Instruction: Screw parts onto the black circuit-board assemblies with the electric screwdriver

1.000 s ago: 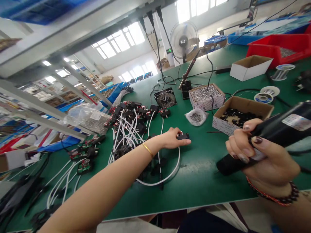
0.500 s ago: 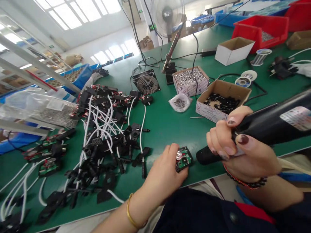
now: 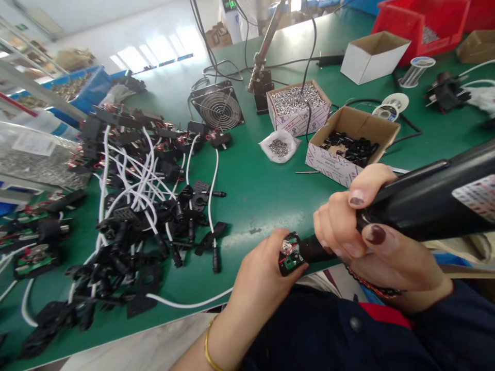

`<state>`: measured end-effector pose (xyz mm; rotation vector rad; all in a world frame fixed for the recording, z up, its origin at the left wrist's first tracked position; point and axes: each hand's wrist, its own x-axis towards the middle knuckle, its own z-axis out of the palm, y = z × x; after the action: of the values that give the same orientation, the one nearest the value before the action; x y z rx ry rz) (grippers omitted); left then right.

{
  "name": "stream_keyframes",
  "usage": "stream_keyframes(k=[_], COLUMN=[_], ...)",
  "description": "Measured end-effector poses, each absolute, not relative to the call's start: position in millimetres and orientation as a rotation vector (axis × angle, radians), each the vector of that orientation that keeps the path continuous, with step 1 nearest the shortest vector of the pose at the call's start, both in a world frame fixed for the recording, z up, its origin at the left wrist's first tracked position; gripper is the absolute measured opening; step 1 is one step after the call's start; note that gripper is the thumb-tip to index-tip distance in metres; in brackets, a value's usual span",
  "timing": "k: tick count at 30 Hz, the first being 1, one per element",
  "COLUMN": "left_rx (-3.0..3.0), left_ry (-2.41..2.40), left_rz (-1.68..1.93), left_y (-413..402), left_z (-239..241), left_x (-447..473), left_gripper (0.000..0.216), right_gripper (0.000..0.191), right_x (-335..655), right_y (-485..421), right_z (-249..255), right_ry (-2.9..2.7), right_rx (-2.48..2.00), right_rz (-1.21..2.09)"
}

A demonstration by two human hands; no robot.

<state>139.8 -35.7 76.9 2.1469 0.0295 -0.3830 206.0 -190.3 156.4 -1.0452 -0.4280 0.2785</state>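
Observation:
My left hand is closed around a small black housing with a green circuit board, pressing it against the bench near its front edge. A black electric screwdriver lies slanted in the grip of my right hand, its fingers wrapped round the narrow front part. The tool's dark nose meets the right side of the housing; its very tip cannot be made out. Left of my hands spreads a heap of black plug parts with white cables. One white cable runs along the front edge towards my left wrist.
Behind my hands stand a carton of black parts, a carton of screws and a small bag of screws. Farther back are a square fan, a metal stand, solder spools, a white box and red bins.
The screwdriver's nose has moved left from beside the housing and now touches it. My right hand has come closer to my left. The whole view has shifted and tilted downward.

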Motion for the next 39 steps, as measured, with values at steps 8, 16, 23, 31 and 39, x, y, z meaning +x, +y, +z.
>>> stream_keyframes(k=[8,16,23,31,39], left_rx=[2.195,2.204,2.206,2.196,2.196], left_ry=[0.017,0.028,0.027,0.035,0.036], left_rz=[-0.311,-0.321,-0.337,-0.356,-0.365], left_y=[-38.7,-38.4,-37.4,-38.5,-39.1], left_z=[74.6,73.2,75.4,74.8,73.6], left_x=[137.4,136.1,136.7,136.7,136.1], left_gripper=[0.045,0.046,0.045,0.046,0.045], right_gripper=[0.023,0.023,0.022,0.025,0.019], right_x=[206.4,208.3,208.2,207.5,210.4], right_y=[-191.8,-191.3,-190.6,-192.3,-193.2], right_z=[156.3,156.1,157.6,157.6,160.2], right_ry=[-0.467,-0.481,-0.461,-0.453,-0.489], right_rx=[-1.040,-1.015,-1.058,-1.085,-1.106], right_rz=[0.286,0.256,0.276,0.284,0.270])
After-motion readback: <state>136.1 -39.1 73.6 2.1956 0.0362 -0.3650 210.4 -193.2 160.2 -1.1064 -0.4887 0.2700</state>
